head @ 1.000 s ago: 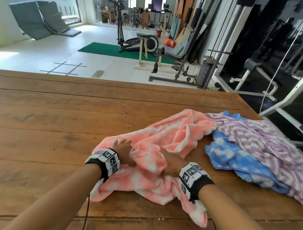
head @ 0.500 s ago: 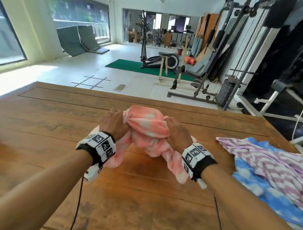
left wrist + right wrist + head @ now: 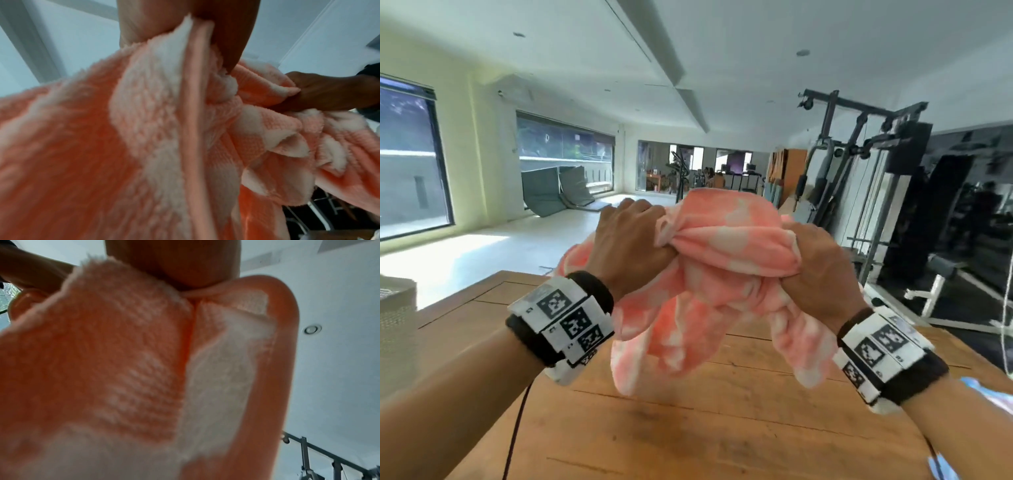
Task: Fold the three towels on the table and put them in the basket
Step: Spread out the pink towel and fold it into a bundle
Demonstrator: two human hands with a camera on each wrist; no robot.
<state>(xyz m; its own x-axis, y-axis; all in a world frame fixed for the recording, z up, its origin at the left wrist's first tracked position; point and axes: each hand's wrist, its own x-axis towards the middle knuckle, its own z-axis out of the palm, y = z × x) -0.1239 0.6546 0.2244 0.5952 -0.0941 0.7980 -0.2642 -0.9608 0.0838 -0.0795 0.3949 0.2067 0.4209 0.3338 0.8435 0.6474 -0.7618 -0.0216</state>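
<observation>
A pink-and-white towel [image 3: 709,281] hangs bunched in the air above the wooden table [image 3: 688,428]. My left hand [image 3: 633,243] grips its upper left part and my right hand [image 3: 822,270] grips its upper right part, both with curled fingers. The towel [image 3: 144,146] fills the left wrist view, where the right hand [image 3: 329,92] also shows gripping a fold. In the right wrist view the towel [image 3: 133,369] covers most of the picture. A bit of the blue-and-white towel [image 3: 989,397] shows at the right edge. A white woven basket [image 3: 395,322] stands at the far left.
Gym machines [image 3: 859,178] and a mirror wall stand beyond the table on the right. Folded grey mats [image 3: 558,195] lean under the far windows. A thin cable [image 3: 515,435] hangs from my left wrist band over the table.
Both hands have lifted the pink towel from the table up to chest height. The view has tilted upward, so the other towels have nearly left the picture.
</observation>
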